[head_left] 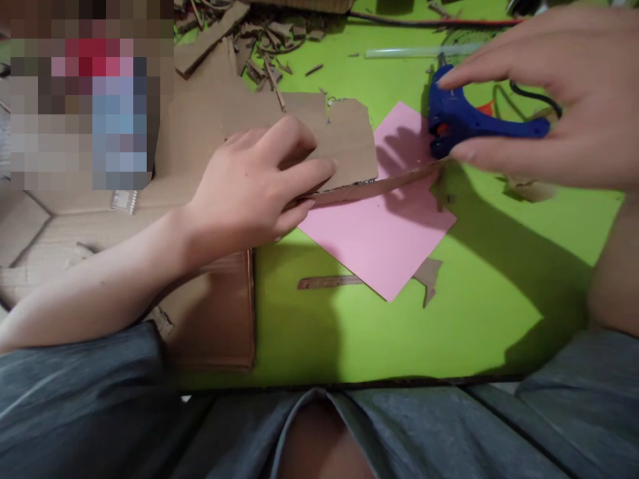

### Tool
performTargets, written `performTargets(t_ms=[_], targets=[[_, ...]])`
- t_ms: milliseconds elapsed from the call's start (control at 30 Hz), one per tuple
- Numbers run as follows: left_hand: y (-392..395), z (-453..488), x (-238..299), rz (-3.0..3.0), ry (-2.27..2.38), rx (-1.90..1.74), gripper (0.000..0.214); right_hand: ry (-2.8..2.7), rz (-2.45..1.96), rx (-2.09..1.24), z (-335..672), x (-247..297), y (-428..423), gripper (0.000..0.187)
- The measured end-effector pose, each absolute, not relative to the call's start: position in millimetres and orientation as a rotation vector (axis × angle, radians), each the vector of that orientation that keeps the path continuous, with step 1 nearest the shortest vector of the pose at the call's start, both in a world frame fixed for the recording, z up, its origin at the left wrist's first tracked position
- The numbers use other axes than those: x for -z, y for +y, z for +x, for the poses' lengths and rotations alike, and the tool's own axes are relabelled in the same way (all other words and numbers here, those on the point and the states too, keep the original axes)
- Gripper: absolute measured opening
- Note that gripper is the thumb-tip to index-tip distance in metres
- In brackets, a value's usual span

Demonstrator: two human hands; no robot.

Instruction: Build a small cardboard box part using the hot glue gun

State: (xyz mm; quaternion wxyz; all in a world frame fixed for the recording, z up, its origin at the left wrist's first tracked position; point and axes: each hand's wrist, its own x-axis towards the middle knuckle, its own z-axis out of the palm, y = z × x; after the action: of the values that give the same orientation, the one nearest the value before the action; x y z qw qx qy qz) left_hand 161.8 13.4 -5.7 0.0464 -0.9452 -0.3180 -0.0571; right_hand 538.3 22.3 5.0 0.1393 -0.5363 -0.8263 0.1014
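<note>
My left hand pressed its fingers flat, unclenched, on the cardboard near its front edge over pink paper, while my right hand clasped the glue gun at that edge, with open green bench nearer me.

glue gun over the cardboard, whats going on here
A person at a green table is working with cardboard. Their left hand steadies a cardboard piece at its edge, over a pink sheet. Their right hand holds a blue glue gun, nozzle down by a thin cardboard strip. Loose cardboard scraps lie at the far side.
</note>
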Motion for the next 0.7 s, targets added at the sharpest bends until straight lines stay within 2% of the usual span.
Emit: performTargets(t_ms=[133, 333, 400, 567, 700], targets=[[14, 163, 2, -2.902, -1.036, 0.131, 0.044, -2.591, -1.372, -0.265, 484, -8, -5, 0.063], [14, 165, 3, -2.912, -1.058, 0.081, 0.045, -2.592, -1.543, -0.158, 478, 6, -2, 0.030], [14, 166, 4, -2.884, -1.031, 0.059, 0.045, -2.604, -1.526, -0.181, 482, 6, -1, 0.032], [18, 159, 6, -2.918, -1.002, 0.131, 0.046, -2.563, -1.648, -0.220, 479, 3, 0, 0.057], [24, 148, 5, -2.985, -0.904, 0.208, 0.054, -2.524, -1.629, -0.227, 475, 8, -1, 0.053]])
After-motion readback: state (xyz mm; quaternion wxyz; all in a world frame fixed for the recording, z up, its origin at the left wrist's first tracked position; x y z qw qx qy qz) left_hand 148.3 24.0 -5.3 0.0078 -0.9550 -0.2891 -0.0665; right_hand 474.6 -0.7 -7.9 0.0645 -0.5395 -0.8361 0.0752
